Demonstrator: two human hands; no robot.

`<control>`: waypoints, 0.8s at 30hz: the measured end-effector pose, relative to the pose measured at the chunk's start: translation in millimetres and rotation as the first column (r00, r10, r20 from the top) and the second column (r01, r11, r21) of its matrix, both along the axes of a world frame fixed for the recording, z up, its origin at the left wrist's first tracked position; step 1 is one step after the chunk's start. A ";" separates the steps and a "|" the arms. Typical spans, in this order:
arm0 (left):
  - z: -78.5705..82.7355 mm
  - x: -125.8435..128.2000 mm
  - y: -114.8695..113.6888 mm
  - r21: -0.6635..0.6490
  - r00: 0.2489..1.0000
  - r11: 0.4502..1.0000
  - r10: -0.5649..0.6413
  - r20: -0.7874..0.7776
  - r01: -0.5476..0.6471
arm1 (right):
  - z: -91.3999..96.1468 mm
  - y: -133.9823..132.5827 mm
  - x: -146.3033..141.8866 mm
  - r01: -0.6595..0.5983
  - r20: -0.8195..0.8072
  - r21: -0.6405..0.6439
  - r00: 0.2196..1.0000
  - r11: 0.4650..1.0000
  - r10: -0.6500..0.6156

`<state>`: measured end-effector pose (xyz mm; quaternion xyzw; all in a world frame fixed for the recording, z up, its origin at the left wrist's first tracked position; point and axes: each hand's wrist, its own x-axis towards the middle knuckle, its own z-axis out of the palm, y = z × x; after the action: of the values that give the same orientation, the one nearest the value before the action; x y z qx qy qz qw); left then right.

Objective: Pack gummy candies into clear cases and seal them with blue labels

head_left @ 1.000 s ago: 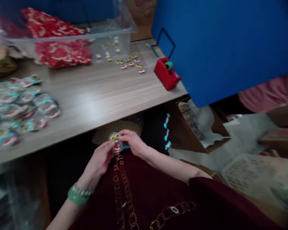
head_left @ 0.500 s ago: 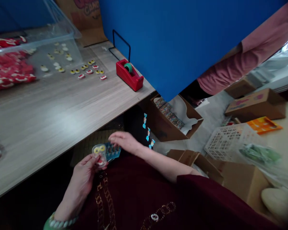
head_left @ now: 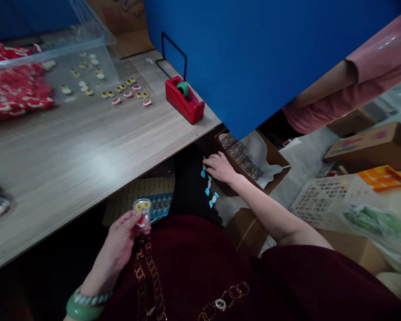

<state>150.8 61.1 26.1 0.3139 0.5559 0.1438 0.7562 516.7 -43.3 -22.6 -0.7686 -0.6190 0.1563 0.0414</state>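
Clear capsule [head_left: 142, 211], held in left hand [head_left: 120, 246]

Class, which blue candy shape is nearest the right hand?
The top shape, just below the right hand; the middle shape and bottom shape sit lower.

Blue panel [head_left: 254, 58] above right hand [head_left: 220, 167]

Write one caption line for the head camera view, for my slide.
The left hand holds a clear capsule; the right hand is beside small blue wrapped pieces.
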 end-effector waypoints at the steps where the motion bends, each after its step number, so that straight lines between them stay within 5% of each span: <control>1: 0.9 0.2 0.0 0.002 1.000 1.000 -0.007 0.004 0.007 | -3.4 -0.6 1.9 0.007 -0.012 0.021 1.000 1.000 -0.006; 8: 1.3 -0.8 -1.1 -0.008 0.997 0.997 -0.071 0.031 0.071 | -29.0 17.7 24.2 0.056 -0.163 0.142 0.986 0.988 -0.033; 14: 1.4 -4.9 -3.7 0.029 0.993 0.996 -0.087 0.080 0.085 | -15.6 29.1 28.3 0.052 -0.132 0.052 0.990 0.997 -0.045; 19: -5.0 -10.0 -3.2 0.031 0.995 0.996 -0.080 0.055 0.078 | -22.5 37.2 24.5 0.278 -0.294 -0.045 0.914 0.959 -0.279; 24: -6.6 -11.6 -2.4 -0.007 0.998 0.998 -0.068 -0.005 0.068 | -26.1 42.6 27.4 0.307 -0.275 -0.097 0.906 0.947 -0.321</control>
<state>139.2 58.6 19.5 0.3301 0.5473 0.1154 0.7604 544.1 -0.8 -48.7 -0.8280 -0.4704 0.2735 0.1358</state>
